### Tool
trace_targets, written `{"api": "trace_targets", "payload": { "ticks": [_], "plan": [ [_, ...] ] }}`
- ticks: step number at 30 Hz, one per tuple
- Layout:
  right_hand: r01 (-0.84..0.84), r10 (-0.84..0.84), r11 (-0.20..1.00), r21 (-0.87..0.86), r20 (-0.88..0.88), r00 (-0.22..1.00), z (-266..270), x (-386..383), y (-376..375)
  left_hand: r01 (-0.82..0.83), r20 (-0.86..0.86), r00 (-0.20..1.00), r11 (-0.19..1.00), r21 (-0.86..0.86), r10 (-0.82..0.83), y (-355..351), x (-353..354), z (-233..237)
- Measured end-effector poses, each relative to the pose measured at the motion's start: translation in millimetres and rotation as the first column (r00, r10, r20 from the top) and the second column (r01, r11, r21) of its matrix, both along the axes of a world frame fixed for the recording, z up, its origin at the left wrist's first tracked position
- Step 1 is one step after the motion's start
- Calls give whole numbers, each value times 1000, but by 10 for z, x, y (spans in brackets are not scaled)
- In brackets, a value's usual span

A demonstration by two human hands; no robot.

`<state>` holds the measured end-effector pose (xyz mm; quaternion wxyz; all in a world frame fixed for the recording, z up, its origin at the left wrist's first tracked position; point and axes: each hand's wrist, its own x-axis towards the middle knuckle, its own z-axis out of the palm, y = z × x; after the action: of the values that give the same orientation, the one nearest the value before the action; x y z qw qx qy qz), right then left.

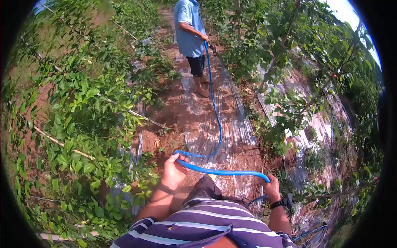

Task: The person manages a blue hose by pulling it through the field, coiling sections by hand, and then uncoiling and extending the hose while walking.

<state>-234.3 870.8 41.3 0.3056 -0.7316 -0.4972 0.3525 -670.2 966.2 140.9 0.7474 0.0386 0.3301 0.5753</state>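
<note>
A blue hose [223,171] stretches across the front of my striped shirt, sagging slightly between my two hands. My left hand [174,170] is closed round it at the left, thumb and fingers pinching the hose. At the right my right hand [271,188], with a black band on the wrist, grips the hose where it bends downward. Beyond my left hand the hose curves over the ground and rises to the hand of another person [190,33] in a light blue shirt and dark shorts, who stands farther up the path.
Leafy plants with poles and branches [66,144] line the left side. More trees and foliage [285,53] stand on the right. Silvery plastic sheeting [240,124] lies in strips over the reddish soil. A thin blue line [310,233] shows at the lower right.
</note>
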Motion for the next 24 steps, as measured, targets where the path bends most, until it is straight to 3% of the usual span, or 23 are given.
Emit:
{"api": "trace_targets", "payload": {
  "ticks": [5, 10, 14, 17, 18, 19, 21, 23, 24],
  "plan": [
    [-13, 13, 999, 38, 14, 1000, 304, -573, 564, 16, 27, 1000, 999, -45, -15, 929, 61, -249],
    [-91, 92, 994, 55, -4, 996, 720, -1262, 1194, 298, 201, 940, 951, -84, -277, 1649, 371, -250],
    [-177, 177, 982, 58, 5, 984, 1175, -1624, 1571, 451, 251, 873, 888, -87, -419, 1876, 736, 271],
    [-113, 113, 988, 103, 7, 994, 1101, -1541, 1615, 505, 218, 850, 859, -78, -480, 2063, 837, 456],
    [-61, 66, 996, 68, -84, 994, 982, -1477, 1580, 524, 109, 848, 851, -25, -519, 2126, 851, 536],
    [2, 10, 992, 130, -92, 996, 775, -1444, 1485, 551, 124, 823, 832, 64, -554, 2159, 891, 638],
    [17, -19, 974, 226, 4, 1000, 286, -1394, 1229, 511, 80, 856, 859, 28, -511, 2300, 918, 709],
    [144, -141, 986, 86, -47, 989, 220, -1374, 816, 573, 71, 802, 797, 190, -593, 2520, 860, 753],
    [215, -214, 973, 81, -27, 976, 141, -1365, 589, 635, 178, 729, 750, 187, -661, 2634, 822, 852]
  ]
}}
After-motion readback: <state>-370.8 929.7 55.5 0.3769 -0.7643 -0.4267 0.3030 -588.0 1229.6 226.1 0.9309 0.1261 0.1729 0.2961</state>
